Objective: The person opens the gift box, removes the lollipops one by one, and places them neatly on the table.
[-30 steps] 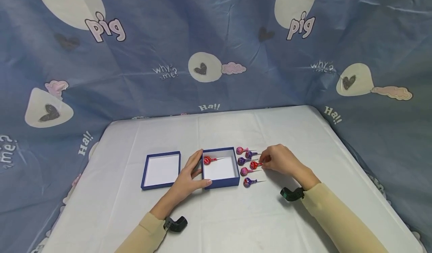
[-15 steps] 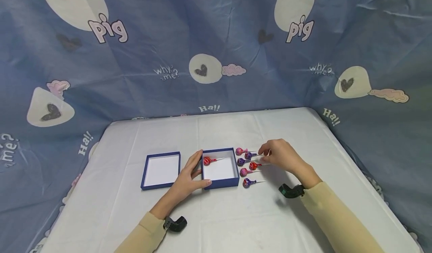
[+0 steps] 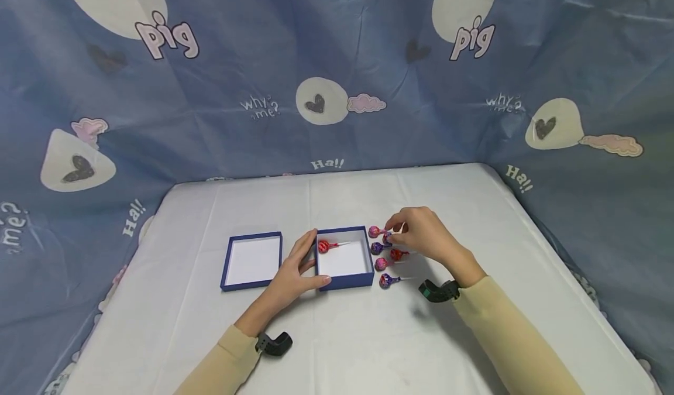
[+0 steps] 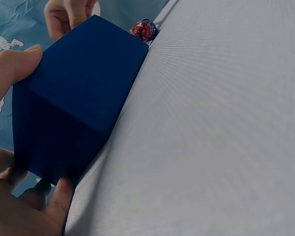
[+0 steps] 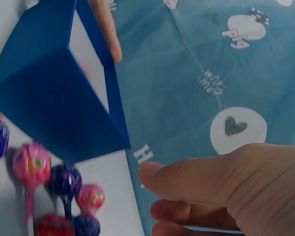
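My left hand point(image 3: 292, 275) grips the left side of an open blue box point(image 3: 344, 281), thumb at its front edge and fingers along the side. A red lollipop point(image 3: 323, 246) lies inside on the white bottom. Right of the box lie several wrapped lollipops: pink point(image 3: 381, 264), purple point(image 3: 377, 248), red point(image 3: 396, 255) and blue-purple point(image 3: 386, 281). My right hand point(image 3: 423, 231) hovers over the back ones, overlapping a purple one and close to a pink one point(image 3: 374, 231). In the right wrist view its thumb point(image 5: 191, 179) and fingers are apart, with nothing between them.
The box's lid point(image 3: 254, 259), white inside with a blue rim, lies left of my left hand. A white cloth point(image 3: 337, 336) covers the table. Behind and at both sides hangs a blue printed curtain point(image 3: 210, 137).
My right hand has left the red lollipop's stick and moved left and back, over the rear lollipops. The left hand has stayed on the box.
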